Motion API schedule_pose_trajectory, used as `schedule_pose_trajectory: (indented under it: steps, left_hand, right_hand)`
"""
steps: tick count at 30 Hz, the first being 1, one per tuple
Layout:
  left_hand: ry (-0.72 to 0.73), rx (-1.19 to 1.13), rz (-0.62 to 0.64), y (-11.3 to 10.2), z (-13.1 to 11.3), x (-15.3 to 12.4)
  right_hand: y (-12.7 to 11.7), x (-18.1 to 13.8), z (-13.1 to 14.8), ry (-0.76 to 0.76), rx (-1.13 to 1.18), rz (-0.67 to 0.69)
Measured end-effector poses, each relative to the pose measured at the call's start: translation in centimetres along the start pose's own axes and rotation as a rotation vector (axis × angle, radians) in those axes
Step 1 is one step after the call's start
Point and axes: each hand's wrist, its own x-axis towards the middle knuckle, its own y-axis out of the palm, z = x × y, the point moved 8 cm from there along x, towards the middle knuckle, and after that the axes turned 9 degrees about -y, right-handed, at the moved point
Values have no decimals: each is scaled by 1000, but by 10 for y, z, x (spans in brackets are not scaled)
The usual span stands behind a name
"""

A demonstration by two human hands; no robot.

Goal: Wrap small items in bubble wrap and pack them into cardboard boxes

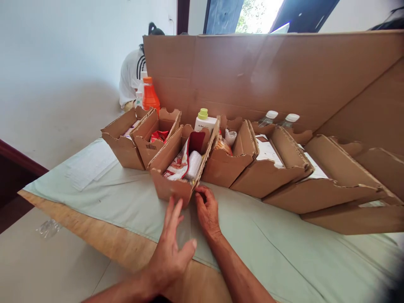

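Observation:
A cardboard box [168, 188] stands in the middle of the row, pulled a little nearer to me than its neighbours. Inside it lie a red and white printed packet [180, 163] and a clear plastic-wrapped roll [193, 164]. My left hand [172, 248] is open, its outstretched fingertips against the front wall of this box. At the box's front right corner, my right hand [207, 211] has its fingers curled in on the cardboard edge; the exact contact of the fingertips is partly hidden.
More open cardboard boxes [229, 170] line both sides, several holding packets or papers. Behind them stand an orange bottle [150, 97], a white bottle with a green cap [204, 121] and a tall cardboard panel [252, 75]. White sheets [90, 164] lie left on the green cloth [246, 223]. A person [131, 78] is beyond.

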Motion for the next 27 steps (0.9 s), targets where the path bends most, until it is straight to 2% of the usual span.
schedule_pose_trajectory:
  steps: [4,7,10,16,20,23,27]
  left_hand:
    - [-56,48,108,23,-3,74]
    - [-45,111,223,34,1,97]
    - [41,179,278,33,5,81]
    - [160,435,411,34,18,-5]
    - [340,493,457,37,17,-39]
    - [396,350,434,35,18,-41]
    - [401,123,344,31,25,-32]
  right_hand:
    - [-8,0,-11,71,46,-66]
    - [-13,0,-21,118,76,-105]
    - [-13,0,-27,154,100,-124]
    - [-7,1,-22,159,111,-93]
    - [2,-2,-7,118,76,5]
    - [21,1,26,53,33,132]
    - [66,35,102,-173,-111,359]
